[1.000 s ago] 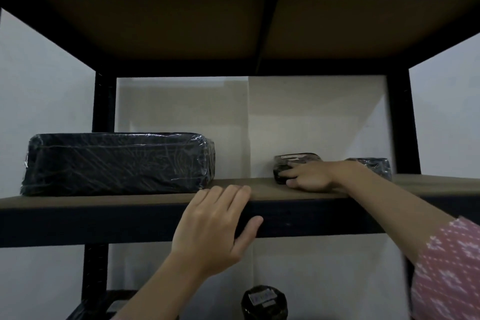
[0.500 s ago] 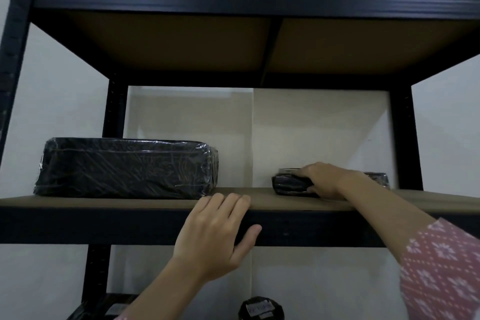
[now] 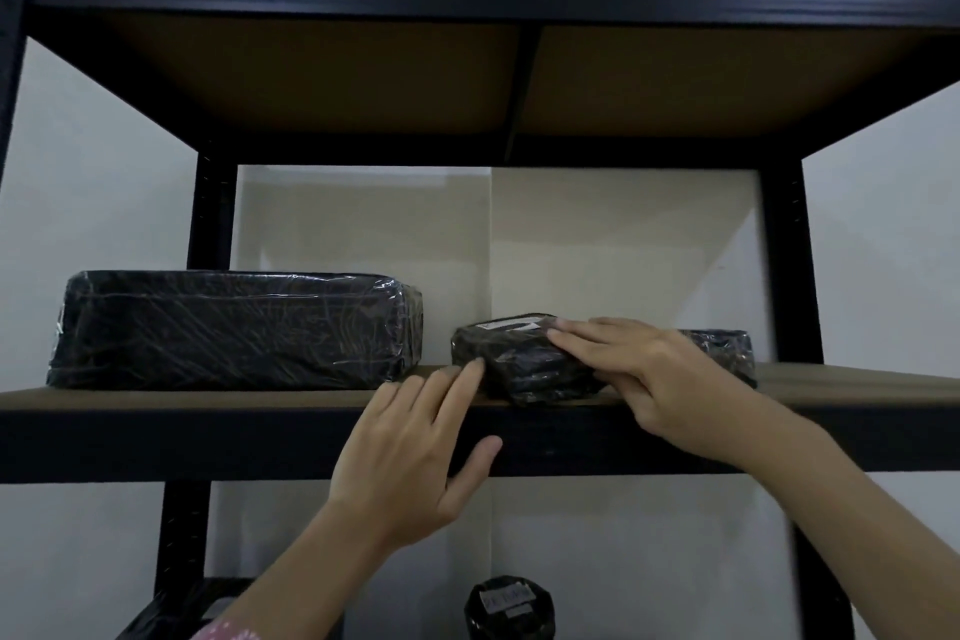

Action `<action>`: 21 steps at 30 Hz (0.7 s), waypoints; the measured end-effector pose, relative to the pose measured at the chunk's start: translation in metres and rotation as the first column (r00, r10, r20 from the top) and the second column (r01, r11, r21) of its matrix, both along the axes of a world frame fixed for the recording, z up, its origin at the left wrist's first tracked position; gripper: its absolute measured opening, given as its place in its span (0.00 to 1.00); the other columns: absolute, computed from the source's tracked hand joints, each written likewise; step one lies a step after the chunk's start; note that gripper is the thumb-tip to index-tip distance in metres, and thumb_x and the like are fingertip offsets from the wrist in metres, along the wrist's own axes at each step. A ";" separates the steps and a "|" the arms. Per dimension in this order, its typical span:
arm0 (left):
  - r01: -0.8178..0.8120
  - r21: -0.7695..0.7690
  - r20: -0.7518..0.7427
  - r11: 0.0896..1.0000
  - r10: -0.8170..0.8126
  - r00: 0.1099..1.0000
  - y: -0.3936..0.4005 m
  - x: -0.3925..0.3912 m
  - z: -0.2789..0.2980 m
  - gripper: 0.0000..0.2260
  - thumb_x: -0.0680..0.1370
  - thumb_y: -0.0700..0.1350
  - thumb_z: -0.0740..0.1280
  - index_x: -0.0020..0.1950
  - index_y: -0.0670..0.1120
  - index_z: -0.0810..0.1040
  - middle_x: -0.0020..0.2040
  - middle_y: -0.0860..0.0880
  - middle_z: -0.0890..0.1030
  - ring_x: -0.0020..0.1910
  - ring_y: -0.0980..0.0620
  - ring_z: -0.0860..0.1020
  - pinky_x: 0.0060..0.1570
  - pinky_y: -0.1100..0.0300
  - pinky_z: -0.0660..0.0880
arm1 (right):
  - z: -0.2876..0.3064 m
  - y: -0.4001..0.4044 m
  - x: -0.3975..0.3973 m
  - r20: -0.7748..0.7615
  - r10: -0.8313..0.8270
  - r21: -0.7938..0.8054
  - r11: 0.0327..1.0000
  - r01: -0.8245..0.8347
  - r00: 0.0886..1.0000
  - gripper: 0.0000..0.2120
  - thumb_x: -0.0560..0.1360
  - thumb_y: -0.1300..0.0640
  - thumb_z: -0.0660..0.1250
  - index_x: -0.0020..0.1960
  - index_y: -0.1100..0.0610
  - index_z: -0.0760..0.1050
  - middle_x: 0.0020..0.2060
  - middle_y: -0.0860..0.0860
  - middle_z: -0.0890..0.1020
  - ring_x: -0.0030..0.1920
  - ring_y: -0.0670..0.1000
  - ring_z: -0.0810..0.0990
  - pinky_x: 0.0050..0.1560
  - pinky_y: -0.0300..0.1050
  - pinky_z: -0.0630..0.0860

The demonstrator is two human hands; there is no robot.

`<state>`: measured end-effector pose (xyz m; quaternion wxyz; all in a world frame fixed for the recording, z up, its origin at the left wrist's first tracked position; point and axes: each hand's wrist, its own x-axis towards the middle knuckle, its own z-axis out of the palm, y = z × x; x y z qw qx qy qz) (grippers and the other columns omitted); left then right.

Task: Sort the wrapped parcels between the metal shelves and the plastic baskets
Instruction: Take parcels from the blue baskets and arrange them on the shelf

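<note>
While the person reaches up, the tall black metal rack (image 3: 519,437) fills most of the wall in front of them. Its brown board at eye height holds three wrapped parcels, and another board sits above like a roof. The big parcel (image 3: 234,330) is the largest one. It lies flat on the left side of the board, black and shiny under clear wrap, well apart from both hands.

To its right lies the small parcel (image 3: 511,364), near the front edge of the board, with a white label on top. The right hand (image 3: 644,374) lies over its right end, fingers long and spread across the top, thumb down at the front edge. That hand and arm hide most of the back parcel (image 3: 724,351), which sits behind, near the right post. The left hand (image 3: 415,447) rests on the front rail, fingers straight and close together, and one fingertip touches the small parcel's left end. Its thumb presses the rail.

Down below, a round parcel (image 3: 509,605) with a pale label peeks up.
</note>
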<state>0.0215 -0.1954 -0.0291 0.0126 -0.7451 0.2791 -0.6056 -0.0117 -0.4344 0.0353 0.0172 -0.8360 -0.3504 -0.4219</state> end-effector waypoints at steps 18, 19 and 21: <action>0.012 0.020 -0.055 1.000 -0.011 0.998 0.000 -0.008 0.002 0.27 0.78 0.55 0.55 0.74 0.45 0.58 0.52 0.49 0.79 0.39 0.51 0.73 0.41 0.59 0.66 | 0.012 0.013 -0.007 -0.450 0.003 0.551 0.788 0.275 0.893 0.27 0.72 0.34 0.62 0.53 0.56 0.78 0.49 0.50 0.82 0.48 0.50 0.78 0.51 0.45 0.72; 0.026 0.009 -0.065 1.000 -0.026 0.998 -0.001 -0.008 0.002 0.27 0.78 0.55 0.55 0.74 0.45 0.58 0.51 0.50 0.80 0.39 0.51 0.73 0.41 0.59 0.65 | 0.009 0.014 -0.008 -0.383 0.074 0.614 0.766 0.193 0.921 0.23 0.72 0.38 0.65 0.55 0.55 0.77 0.48 0.48 0.80 0.48 0.49 0.78 0.49 0.42 0.72; 0.078 -0.050 -0.101 0.996 -0.083 0.991 -0.003 -0.011 0.004 0.27 0.77 0.56 0.55 0.73 0.45 0.60 0.49 0.50 0.80 0.39 0.52 0.74 0.43 0.61 0.64 | 0.003 0.015 -0.010 -0.264 0.149 0.673 0.736 0.072 0.953 0.22 0.72 0.43 0.68 0.63 0.52 0.73 0.48 0.45 0.78 0.51 0.46 0.75 0.51 0.37 0.67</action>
